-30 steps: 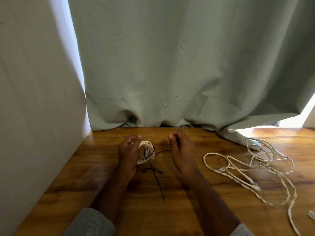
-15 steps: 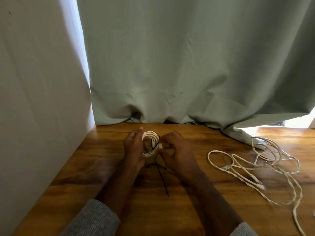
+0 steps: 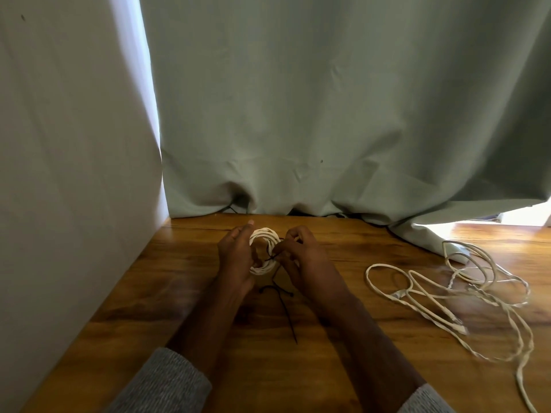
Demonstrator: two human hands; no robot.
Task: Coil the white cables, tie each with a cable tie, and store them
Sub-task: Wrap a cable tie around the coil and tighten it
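Hands meet over the wooden table (image 3: 185, 293) now, where a second ago they were apart. The left hand (image 3: 235, 257) holds the small coil of white cable (image 3: 264, 251) upright just above the tabletop, fingers curled round its left side as before. The right hand (image 3: 301, 257) has closed in against the coil and pinches the thin black cable tie (image 3: 272, 257) wrapped across it. A second black cable tie (image 3: 284, 311) lies on the table below. The loose tangle of white cables (image 3: 465, 293) lies unchanged to the right, below the green curtain (image 3: 328, 114).
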